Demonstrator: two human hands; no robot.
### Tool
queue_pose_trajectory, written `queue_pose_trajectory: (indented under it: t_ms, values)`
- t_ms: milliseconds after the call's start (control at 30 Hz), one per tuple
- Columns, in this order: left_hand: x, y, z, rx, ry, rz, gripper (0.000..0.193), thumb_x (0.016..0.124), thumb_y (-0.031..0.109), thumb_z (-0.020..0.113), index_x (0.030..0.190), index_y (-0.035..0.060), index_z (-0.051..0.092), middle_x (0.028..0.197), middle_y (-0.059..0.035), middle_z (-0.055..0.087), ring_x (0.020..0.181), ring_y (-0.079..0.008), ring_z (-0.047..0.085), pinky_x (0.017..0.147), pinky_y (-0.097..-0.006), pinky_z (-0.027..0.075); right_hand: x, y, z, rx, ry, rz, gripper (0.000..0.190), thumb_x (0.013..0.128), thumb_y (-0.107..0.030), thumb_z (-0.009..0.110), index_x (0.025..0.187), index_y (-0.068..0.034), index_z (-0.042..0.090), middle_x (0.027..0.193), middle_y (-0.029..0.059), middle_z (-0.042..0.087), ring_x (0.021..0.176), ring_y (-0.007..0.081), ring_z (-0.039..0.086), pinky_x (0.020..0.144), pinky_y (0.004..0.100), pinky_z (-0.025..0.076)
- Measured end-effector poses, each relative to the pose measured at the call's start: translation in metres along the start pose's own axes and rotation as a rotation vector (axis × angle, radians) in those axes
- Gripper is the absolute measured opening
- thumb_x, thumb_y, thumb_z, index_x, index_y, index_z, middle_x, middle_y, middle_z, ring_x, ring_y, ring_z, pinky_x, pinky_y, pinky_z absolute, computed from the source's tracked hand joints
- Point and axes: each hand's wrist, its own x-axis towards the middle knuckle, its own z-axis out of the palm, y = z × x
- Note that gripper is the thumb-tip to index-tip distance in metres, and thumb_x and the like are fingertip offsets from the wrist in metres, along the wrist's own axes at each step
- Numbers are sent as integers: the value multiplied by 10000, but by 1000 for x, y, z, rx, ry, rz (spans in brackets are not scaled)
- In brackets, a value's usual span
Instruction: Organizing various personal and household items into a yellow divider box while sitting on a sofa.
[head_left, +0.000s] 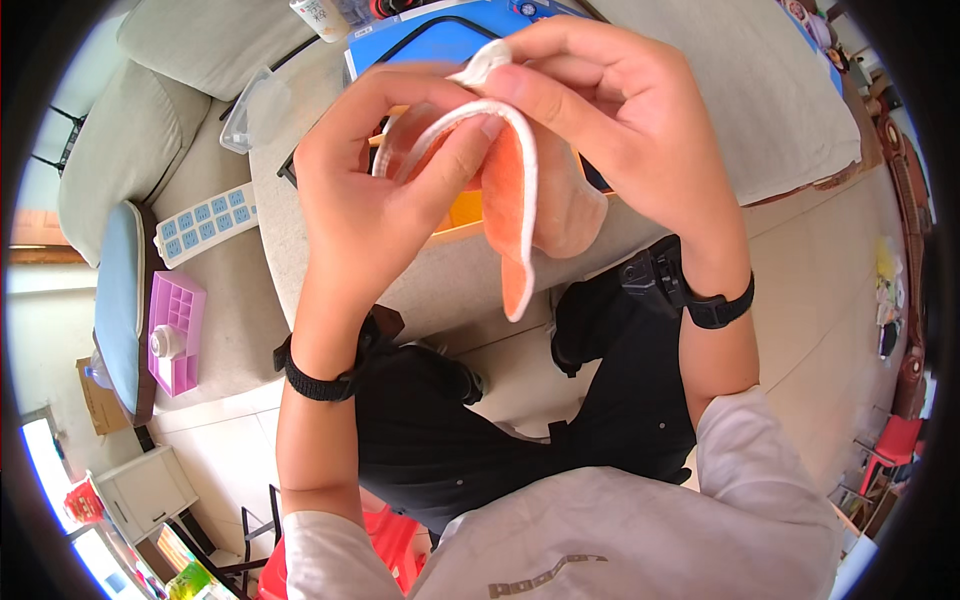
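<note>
Both hands are raised at the upper middle of the head view, gripping one soft plush fabric piece (506, 195). It has an orange inner side, a white piped edge and a paler peach part hanging behind. My left hand (375, 172) pinches the curved edge, its thumb lying over the orange side. Between the thumb and fingers of my right hand (622, 112) is a white tip (491, 60) at the top of the piece. A narrow flap dangles below the hands. What exactly the piece is, I cannot tell, and the hands cover part of it.
Behind the hands, a blue box or folder (427, 37) and a white cup (321, 19) rest on a beige surface (409, 281). On the sofa at left are a power strip (206, 225), a purple organizer (176, 300) and a blue cushion (120, 300). A red stool (394, 536) stands low down.
</note>
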Motion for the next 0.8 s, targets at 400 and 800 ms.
queue_pose_trajectory:
  t_ms: [400, 800]
  values:
    - [0, 7, -1, 6, 21, -85, 148, 851, 49, 805, 975, -2, 741, 936, -56, 761, 882, -112, 713, 777, -249, 566, 0, -13, -3, 79, -7, 110, 232, 938, -160, 771, 1060, 15, 681, 977, 57, 720, 857, 99, 680, 756, 236, 537]
    - [2, 8, -3, 2, -1, -187, 222, 848, 73, 834, 1039, -12, 759, 878, -39, 754, 791, -77, 689, 668, -204, 546, 2, -6, -9, 14, -13, 68, 162, 957, -154, 740, 986, -8, 677, 879, 25, 689, 754, 53, 626, 669, 198, 508]
